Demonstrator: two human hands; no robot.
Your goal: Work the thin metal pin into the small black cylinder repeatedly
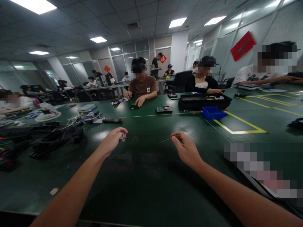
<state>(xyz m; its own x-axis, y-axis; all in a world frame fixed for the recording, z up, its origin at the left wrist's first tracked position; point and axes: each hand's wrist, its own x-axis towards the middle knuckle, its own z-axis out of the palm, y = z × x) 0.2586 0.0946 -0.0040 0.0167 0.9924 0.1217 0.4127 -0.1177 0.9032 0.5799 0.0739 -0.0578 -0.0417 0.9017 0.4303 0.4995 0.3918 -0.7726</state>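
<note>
My left hand [114,139] hovers over the green table [142,176] with its fingers curled round a small white ring-like piece [121,136]. My right hand [186,148] is closed on a thin screwdriver [168,139] with a red handle, its metal tip pointing left. The two hands are apart, roughly level, above the middle of the table.
Black bags and cables [56,138] lie at the left. A blue bin [213,112] and a black tray [204,101] sit beyond yellow floor-tape lines [241,126] at the right. A circuit board [163,109] lies ahead. Other people work across the table; a small scrap [54,191] lies near the front edge.
</note>
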